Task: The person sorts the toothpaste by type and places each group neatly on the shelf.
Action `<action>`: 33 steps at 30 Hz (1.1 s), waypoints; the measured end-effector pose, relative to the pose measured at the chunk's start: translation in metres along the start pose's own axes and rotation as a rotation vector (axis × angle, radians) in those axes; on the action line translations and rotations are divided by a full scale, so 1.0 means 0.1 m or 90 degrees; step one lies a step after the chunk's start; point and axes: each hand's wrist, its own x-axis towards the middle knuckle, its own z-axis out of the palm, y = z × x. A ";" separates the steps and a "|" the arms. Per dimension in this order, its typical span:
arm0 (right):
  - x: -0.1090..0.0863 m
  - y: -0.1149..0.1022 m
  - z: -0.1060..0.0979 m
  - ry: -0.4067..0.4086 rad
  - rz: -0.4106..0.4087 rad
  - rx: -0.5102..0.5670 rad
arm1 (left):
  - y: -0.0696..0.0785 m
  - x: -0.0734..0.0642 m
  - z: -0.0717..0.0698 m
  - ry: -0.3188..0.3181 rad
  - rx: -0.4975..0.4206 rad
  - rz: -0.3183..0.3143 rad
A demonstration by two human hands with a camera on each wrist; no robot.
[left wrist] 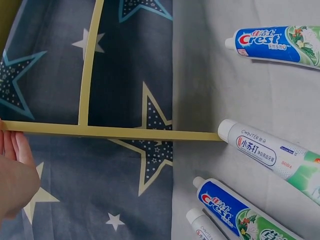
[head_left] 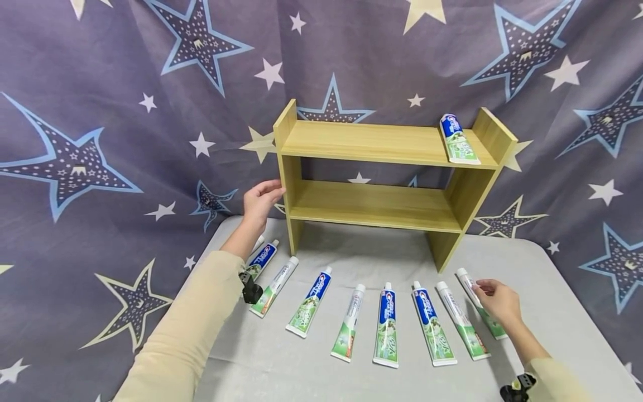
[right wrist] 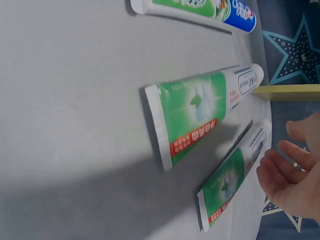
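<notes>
My left hand (head_left: 258, 204) rests its fingertips against the left side panel of a wooden two-tier shelf (head_left: 377, 206). In the left wrist view its fingers (left wrist: 19, 147) lie fairly straight along that panel. My right hand (head_left: 502, 301) is over the rightmost toothpaste tube (head_left: 467, 281), a white and green one. From the right wrist, its loosely bent fingers (right wrist: 280, 167) appear beside this tube (right wrist: 235, 175), with nothing gripped. A blue and green Crest toothpaste tube (head_left: 458, 139) lies on the shelf's top board, near the right end.
Several toothpaste tubes lie spread in an arc before the shelf, among them a Crest tube (head_left: 387, 326) and a white and green tube (head_left: 349, 324). Others sit partly behind my left forearm. A grey cloth (head_left: 557, 312) covers the table; a star-patterned curtain (head_left: 351, 50) hangs behind.
</notes>
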 end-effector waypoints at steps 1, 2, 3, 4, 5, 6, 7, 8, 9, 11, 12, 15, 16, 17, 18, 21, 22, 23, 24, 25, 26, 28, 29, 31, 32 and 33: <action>0.02 0.02 0.00 -0.012 0.003 -0.002 | 0.00 0.00 0.00 0.001 0.001 0.001; 0.04 0.03 0.00 -0.022 0.006 -0.003 | 0.01 0.00 0.00 0.001 0.001 0.000; 0.06 0.04 0.00 -0.031 0.008 -0.004 | 0.01 0.00 0.00 0.001 0.001 0.000; 0.07 0.05 0.00 -0.039 0.011 -0.005 | 0.01 0.00 0.00 0.001 0.001 -0.001; 0.08 0.06 -0.01 -0.045 0.012 -0.008 | 0.01 0.01 0.00 0.001 0.000 -0.002; 0.09 0.08 -0.01 -0.050 0.012 -0.009 | 0.01 0.01 0.00 -0.001 -0.002 -0.001; 0.10 0.09 -0.02 -0.056 0.014 -0.010 | 0.01 0.01 0.00 0.000 0.000 0.000; 0.11 0.09 -0.02 -0.059 0.014 -0.013 | 0.01 0.01 0.00 -0.001 0.002 0.001; 0.12 0.10 -0.03 -0.063 0.014 -0.016 | 0.01 0.02 0.00 0.000 0.004 0.002; 0.14 0.11 -0.05 -0.078 0.017 -0.017 | 0.01 0.02 0.00 0.000 0.008 0.002; 0.15 0.13 -0.05 -0.086 0.018 -0.016 | 0.01 0.02 0.00 0.001 0.009 0.002; 0.15 0.17 -0.06 -0.105 0.017 -0.015 | 0.01 0.02 0.00 0.003 0.014 -0.004; 0.15 0.19 -0.06 -0.110 0.016 -0.012 | 0.00 0.02 -0.01 0.002 0.014 -0.005; 0.16 0.21 -0.06 -0.114 0.016 -0.010 | 0.00 0.02 -0.01 0.002 0.014 -0.006; 0.16 0.23 -0.05 -0.117 0.015 -0.009 | -0.01 0.02 -0.01 0.002 0.013 -0.008; 0.18 0.28 -0.04 -0.119 0.013 -0.002 | -0.02 0.03 -0.01 0.004 0.013 -0.011; 0.19 0.30 -0.04 -0.120 0.012 0.002 | -0.02 0.03 -0.01 0.005 0.011 -0.012; 0.20 0.31 -0.04 -0.121 0.012 0.006 | -0.02 0.03 -0.01 0.007 0.009 -0.013; 0.21 0.32 -0.03 -0.121 0.012 0.010 | -0.02 0.03 -0.01 0.006 0.008 -0.013; 0.22 0.33 -0.03 -0.122 0.015 0.015 | -0.01 0.03 0.00 0.008 0.007 -0.013; 0.22 0.33 -0.04 -0.125 0.019 0.021 | -0.01 0.03 0.00 0.008 0.004 -0.013; 0.24 0.33 -0.04 -0.131 0.030 0.032 | -0.01 0.02 0.00 0.007 -0.001 -0.011; 0.24 0.33 -0.04 -0.133 0.036 0.035 | -0.01 0.02 0.00 0.005 -0.005 -0.009; 0.24 0.32 -0.05 -0.139 0.052 0.044 | -0.01 0.01 0.01 0.005 -0.008 -0.006; 0.24 0.32 -0.05 -0.142 0.058 0.048 | -0.01 0.01 0.01 0.004 -0.009 -0.005; 0.25 0.32 -0.05 -0.144 0.063 0.049 | -0.01 0.01 0.01 0.003 -0.008 -0.005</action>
